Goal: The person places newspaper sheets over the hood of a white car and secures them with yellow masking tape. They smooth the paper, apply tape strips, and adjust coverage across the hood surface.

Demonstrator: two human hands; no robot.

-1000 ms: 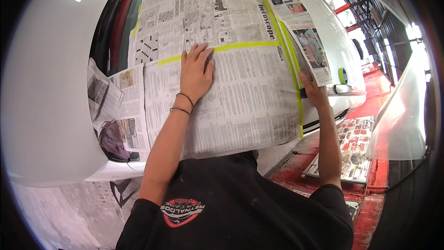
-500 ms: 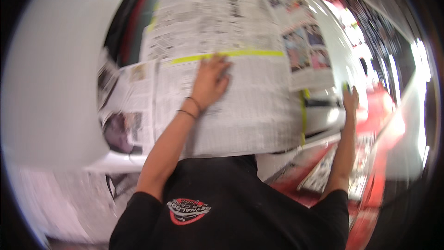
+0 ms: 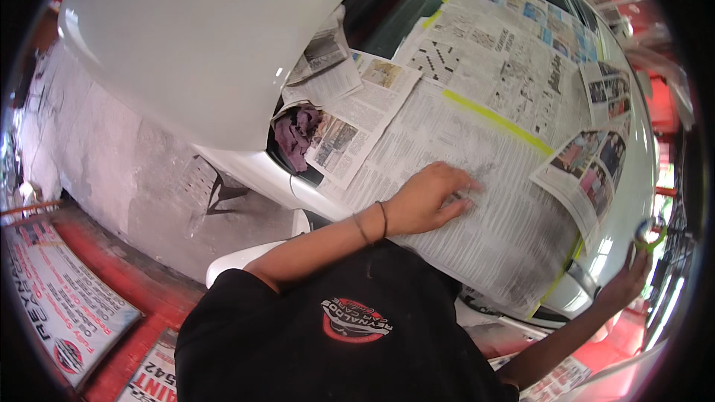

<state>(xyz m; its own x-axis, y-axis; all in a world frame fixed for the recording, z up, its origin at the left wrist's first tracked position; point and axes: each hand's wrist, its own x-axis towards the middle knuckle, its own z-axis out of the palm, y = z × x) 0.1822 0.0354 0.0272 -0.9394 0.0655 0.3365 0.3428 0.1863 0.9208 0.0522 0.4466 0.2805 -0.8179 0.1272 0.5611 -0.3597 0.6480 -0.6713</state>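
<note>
Newspaper sheets (image 3: 447,141) cover the windshield area of a white car, joined and edged with bright yellow tape (image 3: 499,120). My left hand (image 3: 436,197) rests on the lower sheet, thumb and fingers apart, holding nothing. Out at the right, past the car's side, my right hand (image 3: 631,274) holds a roll of yellow-green tape (image 3: 652,233) at its fingertips. Another newspaper piece with photos (image 3: 582,164) overlaps the right edge of the sheets. A crumpled purple cloth (image 3: 298,136) lies by the left sheets.
The white hood or roof panel (image 3: 201,52) fills the upper left. A side mirror (image 3: 257,249) juts out near my left elbow. Beyond it a dark chair (image 3: 216,186) stands on the grey floor. Printed banners (image 3: 71,298) lie on red flooring at the lower left.
My view has turned, so the car now slants across it. My left hand has shifted from the yellow tape strip down onto the sheet. The right hand has reached farther out with the roll.
</note>
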